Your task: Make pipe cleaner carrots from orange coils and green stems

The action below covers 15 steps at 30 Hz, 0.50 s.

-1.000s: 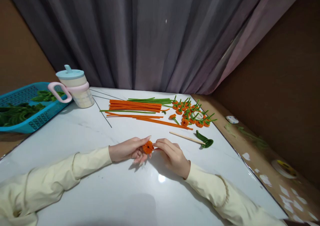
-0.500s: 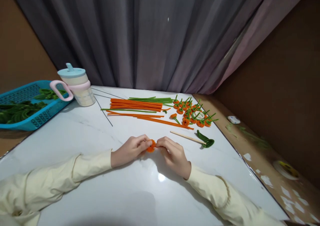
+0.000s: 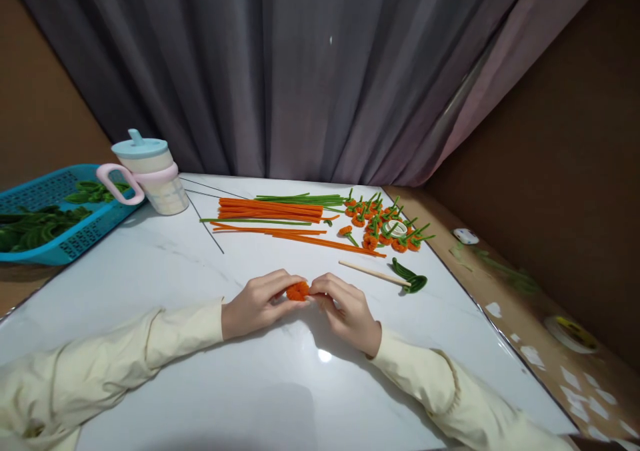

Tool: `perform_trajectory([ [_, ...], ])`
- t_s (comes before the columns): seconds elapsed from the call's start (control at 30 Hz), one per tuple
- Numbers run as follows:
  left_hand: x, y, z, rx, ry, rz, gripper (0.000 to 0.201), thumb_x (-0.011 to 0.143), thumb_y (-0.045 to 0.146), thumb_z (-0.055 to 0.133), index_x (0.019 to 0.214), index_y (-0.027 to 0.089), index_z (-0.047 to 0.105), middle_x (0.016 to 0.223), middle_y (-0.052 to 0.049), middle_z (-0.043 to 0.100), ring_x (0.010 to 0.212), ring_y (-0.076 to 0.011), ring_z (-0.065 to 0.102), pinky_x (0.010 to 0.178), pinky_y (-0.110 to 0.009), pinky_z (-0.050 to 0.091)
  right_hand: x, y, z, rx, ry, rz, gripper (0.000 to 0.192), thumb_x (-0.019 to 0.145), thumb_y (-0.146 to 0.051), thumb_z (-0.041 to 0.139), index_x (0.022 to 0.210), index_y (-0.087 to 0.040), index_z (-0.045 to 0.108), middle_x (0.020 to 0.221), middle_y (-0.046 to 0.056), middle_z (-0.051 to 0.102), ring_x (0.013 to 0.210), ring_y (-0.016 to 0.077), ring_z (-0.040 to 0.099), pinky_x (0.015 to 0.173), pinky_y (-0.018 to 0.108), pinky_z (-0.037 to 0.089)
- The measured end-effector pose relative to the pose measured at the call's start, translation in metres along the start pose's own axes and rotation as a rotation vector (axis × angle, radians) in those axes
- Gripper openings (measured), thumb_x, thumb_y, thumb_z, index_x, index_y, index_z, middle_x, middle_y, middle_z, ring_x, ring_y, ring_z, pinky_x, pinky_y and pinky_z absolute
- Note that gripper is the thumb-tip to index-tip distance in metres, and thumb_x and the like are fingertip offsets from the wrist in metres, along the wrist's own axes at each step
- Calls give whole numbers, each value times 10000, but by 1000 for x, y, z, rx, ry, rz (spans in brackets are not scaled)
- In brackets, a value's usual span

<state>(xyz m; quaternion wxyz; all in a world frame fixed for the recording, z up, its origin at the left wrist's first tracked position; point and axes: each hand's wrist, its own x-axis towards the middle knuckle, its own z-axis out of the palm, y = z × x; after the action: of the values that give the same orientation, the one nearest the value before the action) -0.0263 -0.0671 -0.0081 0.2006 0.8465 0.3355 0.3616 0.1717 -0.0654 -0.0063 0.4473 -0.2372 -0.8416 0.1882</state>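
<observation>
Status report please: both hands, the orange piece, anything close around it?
Left hand and right hand both pinch the orange flower head, low over the white table. Wooden stick and green leaf lie apart, to the right.

Orange flower (image 3: 297,291), blue basket (image 3: 75,238), white marbled table (image 3: 200,344).

No text, label, brand, number or sign can be read anywhere: the cup (image 3: 150,171), the blue basket (image 3: 75,238) and the small white object (image 3: 465,236) beside the table (image 3: 200,371) show no legible marks
</observation>
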Motion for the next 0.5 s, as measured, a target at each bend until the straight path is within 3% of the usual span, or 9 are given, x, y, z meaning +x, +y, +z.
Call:
perform_trajectory([
  [0.5,0,-3,-2,-72,-13,-40,293,850,377,577,1048,163,609,845,-74,633,649,-142,509,633,-256,439,1,0,1,-8,11,-29,148,919,-122,404,933,-193,534,801,61,597,756,158,571,595,256,465],
])
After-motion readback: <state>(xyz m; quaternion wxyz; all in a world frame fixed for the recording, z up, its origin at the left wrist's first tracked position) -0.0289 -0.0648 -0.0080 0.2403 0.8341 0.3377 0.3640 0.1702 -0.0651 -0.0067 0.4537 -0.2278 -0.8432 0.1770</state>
